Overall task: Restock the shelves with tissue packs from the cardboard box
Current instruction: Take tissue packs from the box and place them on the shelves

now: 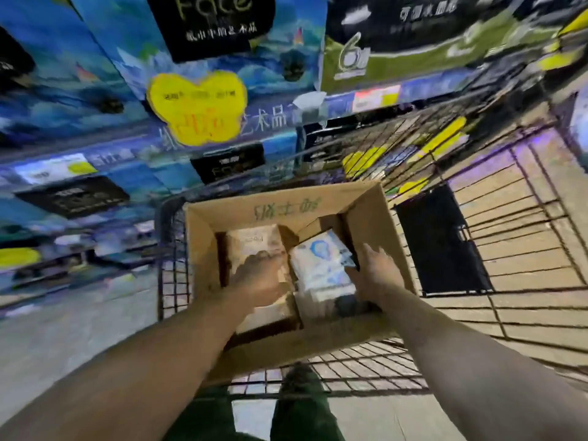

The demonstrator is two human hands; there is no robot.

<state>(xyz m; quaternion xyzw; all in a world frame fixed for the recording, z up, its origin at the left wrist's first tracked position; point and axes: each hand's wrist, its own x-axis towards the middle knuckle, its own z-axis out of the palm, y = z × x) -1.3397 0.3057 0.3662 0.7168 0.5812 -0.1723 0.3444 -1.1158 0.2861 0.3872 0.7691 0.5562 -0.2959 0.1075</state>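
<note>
Both your hands are down in the box [203, 237] in the cart [477, 249] beside the shelves [366, 100], left hand [264, 275] lying flat, fingers straight, on the tan pack [254, 243], right hand [375, 272] curled round the edge of the blue-and-white pack [318, 265].

A shop: price-tagged shelves [366, 101] and a wire cart [496, 237].

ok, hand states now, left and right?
Left hand: on the tan pack; grip cannot be told.
Right hand: gripping the white-blue pack.
</note>
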